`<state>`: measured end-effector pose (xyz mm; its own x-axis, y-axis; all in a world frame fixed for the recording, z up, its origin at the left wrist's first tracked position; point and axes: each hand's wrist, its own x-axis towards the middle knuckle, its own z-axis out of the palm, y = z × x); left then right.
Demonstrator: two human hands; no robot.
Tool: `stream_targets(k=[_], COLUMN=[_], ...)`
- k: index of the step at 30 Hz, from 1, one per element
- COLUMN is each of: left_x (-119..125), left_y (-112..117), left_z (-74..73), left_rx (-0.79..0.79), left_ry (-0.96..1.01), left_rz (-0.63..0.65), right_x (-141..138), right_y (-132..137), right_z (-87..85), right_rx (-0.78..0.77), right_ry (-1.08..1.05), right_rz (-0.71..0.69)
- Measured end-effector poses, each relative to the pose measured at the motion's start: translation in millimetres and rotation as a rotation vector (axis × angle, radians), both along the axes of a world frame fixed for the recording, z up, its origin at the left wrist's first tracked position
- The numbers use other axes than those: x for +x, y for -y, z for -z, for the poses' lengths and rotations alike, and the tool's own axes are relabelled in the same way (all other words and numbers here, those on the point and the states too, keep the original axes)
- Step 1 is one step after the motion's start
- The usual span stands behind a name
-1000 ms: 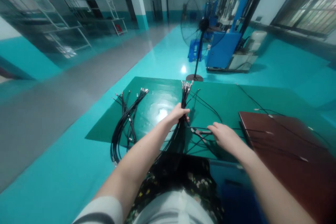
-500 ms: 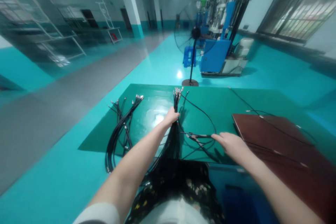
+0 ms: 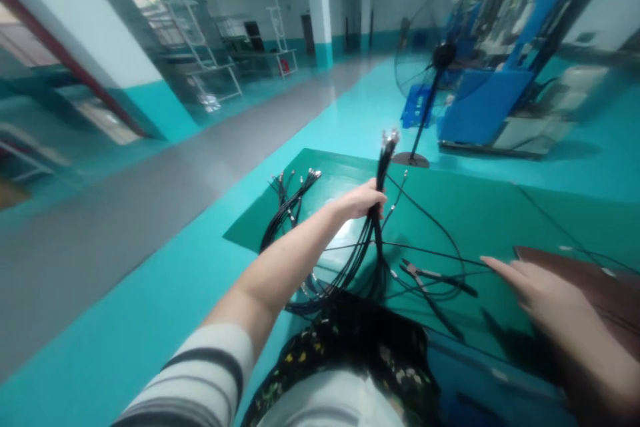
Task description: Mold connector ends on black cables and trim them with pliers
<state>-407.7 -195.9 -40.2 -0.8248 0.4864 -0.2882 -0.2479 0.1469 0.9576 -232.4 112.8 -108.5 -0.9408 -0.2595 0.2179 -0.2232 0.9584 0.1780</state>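
Right hand point(image 3: 545, 290) swings clear of the pliers point(image 3: 415, 272), its grip on one crosswise cable point(image 3: 430, 251) unclear. Left of them, the left hand point(image 3: 364, 200) clasps a near-upright cable bundle point(image 3: 384, 165).

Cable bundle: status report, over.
Left hand gripping black cable bundle, ends up. Right hand at single cable, grip unclear. Possibly in the way: open pliers on green tabletop.

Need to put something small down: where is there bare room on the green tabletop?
Widest bare patch: the far stretch between the looped cable and the brown board. A smaller one lies beyond the left hand, between the lying bundle and the held bundle. Crowded: around the pliers, among loose cables.
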Motion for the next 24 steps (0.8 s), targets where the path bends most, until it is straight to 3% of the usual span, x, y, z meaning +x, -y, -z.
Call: stream_targets(k=[2, 4, 6, 8, 10, 11, 13, 16, 19, 21, 22, 24], left_x=[-1.8, -2.8, -2.8, -1.5, 0.8, 2.2, 4.8, 7.2, 8.1, 8.9, 9.8, 13.1], left_y=[-2.3, -5.5, -8.9, -11.9, -14.3, -15.4, -17.7, -21.8, -24.5, -23.1, -21.4, -16.4], left_z=[-6.5, -11.7, -16.8, -22.9, -30.4, -34.4, -42.0, -50.6, -57.9, -64.7, -68.8, -77.6], left_rx=[0.025, 0.052, 0.053, 0.027, -0.002, -0.011, -0.020, -0.020, -0.035, -0.026, -0.001, 0.103], left_ry=[-0.001, -0.013, -0.024, -0.038, -0.064, -0.075, -0.093, -0.111, -0.113, -0.113, -0.107, -0.048], left_rz=[0.083, 0.162, 0.204, 0.239, 0.274, 0.289, 0.298, 0.292, 0.298, 0.301, 0.307, 0.255], right_x=[-8.5, -14.7, -16.8, -15.7, -14.8, -15.5, -19.3, -28.0, -33.9, -36.6, -38.2, -42.7], right_y=[1.5, 21.4, 59.4, 106.4, 150.9, 169.7, 199.9, 232.4, 247.5, 237.5, 225.5, 193.1], right_z=[7.7, 5.5, -8.4, -28.1, -43.7, -47.9, -50.3, -52.4, -66.8, -77.2, -79.9, -77.5], right_rx=[-0.009, -0.030, -0.120, -0.314, -0.499, -0.529, -0.580, -0.740, -0.812, -0.857, -0.902, -1.002], right_ry=[0.073, 0.078, -0.003, -0.031, 0.107, 0.272, 0.407, 0.327, 0.287, 0.235, 0.180, 0.015], right_rz=[-0.017, -0.041, -0.115, -0.198, -0.234, -0.294, -0.358, -0.441, -0.618, -0.690, -0.672, -0.455])
